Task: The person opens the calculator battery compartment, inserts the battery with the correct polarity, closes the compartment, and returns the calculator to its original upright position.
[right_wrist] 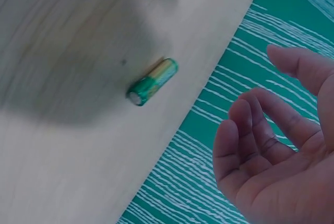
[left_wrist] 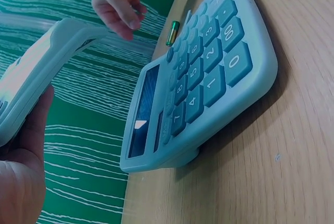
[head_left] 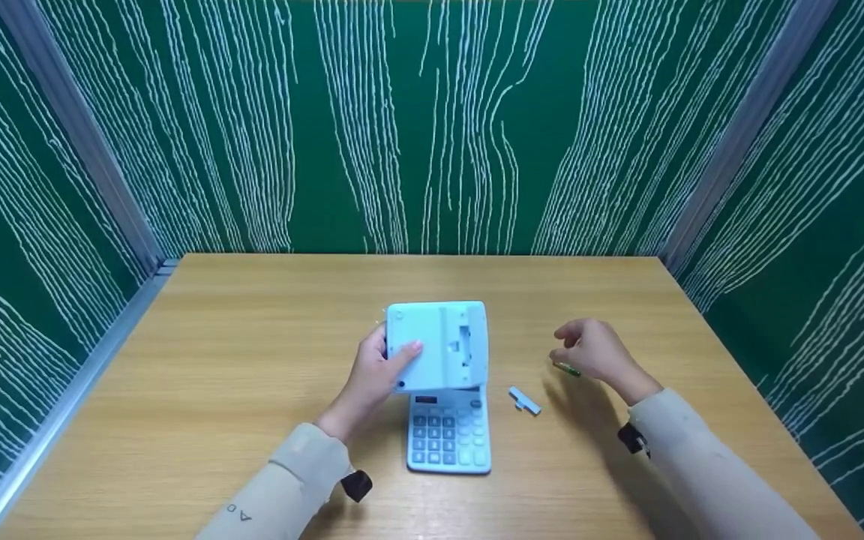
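My left hand grips a pale blue calculator with its back turned up and its thumb across it; the battery compartment on the back is uncovered. Below it, a second pale blue calculator lies keys up on the table, its top partly hidden in the head view. A small battery cover lies to its right. My right hand hovers over a green and gold battery on the table. Its fingers are loosely bent and hold nothing, apart from the battery in the right wrist view.
The wooden table is bounded at the back and sides by green panels with white wavy lines. Metal posts stand at the back corners. Dark wrist devices sit under both sleeves.
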Demonstrator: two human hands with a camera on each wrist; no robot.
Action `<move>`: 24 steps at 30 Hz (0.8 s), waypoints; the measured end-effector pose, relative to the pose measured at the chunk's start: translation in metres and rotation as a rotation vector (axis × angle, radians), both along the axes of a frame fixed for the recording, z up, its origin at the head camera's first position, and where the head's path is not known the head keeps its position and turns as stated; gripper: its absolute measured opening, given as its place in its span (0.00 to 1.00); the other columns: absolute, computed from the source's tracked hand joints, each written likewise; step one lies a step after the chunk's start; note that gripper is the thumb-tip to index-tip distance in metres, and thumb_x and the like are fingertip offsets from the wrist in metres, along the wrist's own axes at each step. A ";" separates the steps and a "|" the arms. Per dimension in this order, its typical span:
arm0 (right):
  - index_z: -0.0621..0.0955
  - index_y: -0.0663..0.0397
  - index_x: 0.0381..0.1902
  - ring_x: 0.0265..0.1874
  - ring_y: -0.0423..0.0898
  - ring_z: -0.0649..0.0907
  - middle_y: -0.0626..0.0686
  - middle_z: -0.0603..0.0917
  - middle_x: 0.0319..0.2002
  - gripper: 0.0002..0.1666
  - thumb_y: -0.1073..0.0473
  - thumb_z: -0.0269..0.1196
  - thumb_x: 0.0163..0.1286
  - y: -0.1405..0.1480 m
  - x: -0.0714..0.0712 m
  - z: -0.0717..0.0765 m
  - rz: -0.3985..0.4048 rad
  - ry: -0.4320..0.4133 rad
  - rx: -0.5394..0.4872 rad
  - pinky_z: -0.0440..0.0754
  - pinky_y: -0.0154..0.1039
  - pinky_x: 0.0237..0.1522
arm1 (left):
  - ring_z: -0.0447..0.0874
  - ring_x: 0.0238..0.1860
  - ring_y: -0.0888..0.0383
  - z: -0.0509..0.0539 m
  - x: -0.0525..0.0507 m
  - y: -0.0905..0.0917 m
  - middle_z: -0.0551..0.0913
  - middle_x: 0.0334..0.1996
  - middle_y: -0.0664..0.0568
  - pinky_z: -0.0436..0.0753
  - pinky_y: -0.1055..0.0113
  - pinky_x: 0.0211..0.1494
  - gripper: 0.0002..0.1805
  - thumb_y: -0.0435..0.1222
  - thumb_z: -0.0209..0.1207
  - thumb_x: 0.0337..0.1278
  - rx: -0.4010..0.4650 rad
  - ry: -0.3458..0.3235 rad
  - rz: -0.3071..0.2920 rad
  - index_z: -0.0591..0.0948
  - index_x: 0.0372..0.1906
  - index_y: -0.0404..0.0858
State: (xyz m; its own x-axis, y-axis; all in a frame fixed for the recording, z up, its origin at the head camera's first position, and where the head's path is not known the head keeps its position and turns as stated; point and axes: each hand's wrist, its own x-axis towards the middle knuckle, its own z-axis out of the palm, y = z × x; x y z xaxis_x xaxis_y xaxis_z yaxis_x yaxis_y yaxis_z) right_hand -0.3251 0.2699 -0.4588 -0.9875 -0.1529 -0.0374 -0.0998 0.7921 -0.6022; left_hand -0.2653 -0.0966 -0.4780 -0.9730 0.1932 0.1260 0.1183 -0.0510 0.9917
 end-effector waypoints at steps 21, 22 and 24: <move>0.84 0.76 0.56 0.43 0.56 0.86 0.69 0.86 0.49 0.21 0.65 0.72 0.70 0.015 -0.018 -0.036 0.003 -0.049 0.107 0.88 0.48 0.44 | 0.89 0.62 0.49 -0.001 0.000 -0.002 0.84 0.68 0.44 0.90 0.56 0.65 0.31 0.44 0.61 0.81 -0.024 0.005 -0.007 0.68 0.80 0.40; 0.84 0.76 0.56 0.42 0.55 0.86 0.69 0.87 0.48 0.21 0.66 0.72 0.70 0.015 -0.018 -0.037 0.006 -0.050 0.108 0.88 0.47 0.43 | 0.89 0.62 0.49 -0.001 0.000 -0.002 0.84 0.68 0.43 0.90 0.56 0.65 0.31 0.44 0.61 0.81 -0.025 0.010 -0.009 0.67 0.80 0.39; 0.84 0.76 0.54 0.38 0.53 0.86 0.68 0.87 0.46 0.20 0.67 0.71 0.70 0.016 -0.020 -0.039 0.014 -0.052 0.110 0.87 0.43 0.39 | 0.89 0.62 0.48 -0.001 0.000 -0.003 0.84 0.67 0.42 0.90 0.56 0.65 0.31 0.43 0.61 0.82 -0.025 0.020 -0.010 0.68 0.80 0.38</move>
